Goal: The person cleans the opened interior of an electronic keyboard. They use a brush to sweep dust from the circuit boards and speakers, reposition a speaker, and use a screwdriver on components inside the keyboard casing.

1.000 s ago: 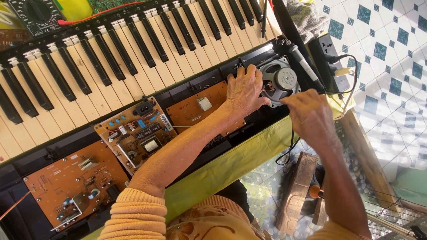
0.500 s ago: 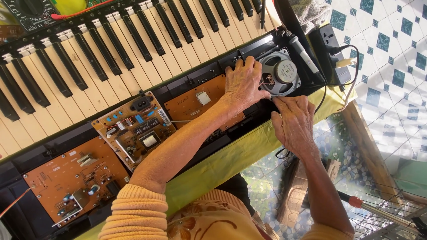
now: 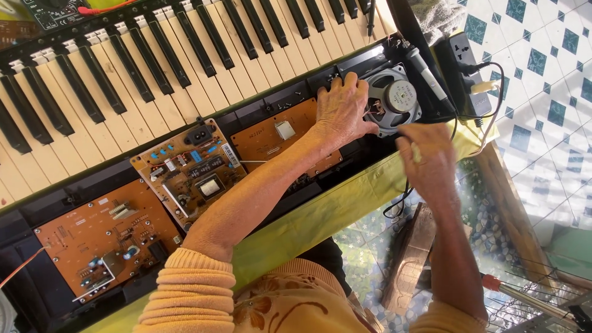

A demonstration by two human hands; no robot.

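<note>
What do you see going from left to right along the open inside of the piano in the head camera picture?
Big orange circuit board → tan circuit board with blue parts → orange board with a white square part → left hand → round grey speaker → black power strip.

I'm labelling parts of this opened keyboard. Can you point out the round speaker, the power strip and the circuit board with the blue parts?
round speaker (image 3: 401,97): head view, on its metal centre.
power strip (image 3: 461,65): head view, on its black top face.
circuit board (image 3: 188,171): head view, at the board's middle.
</note>
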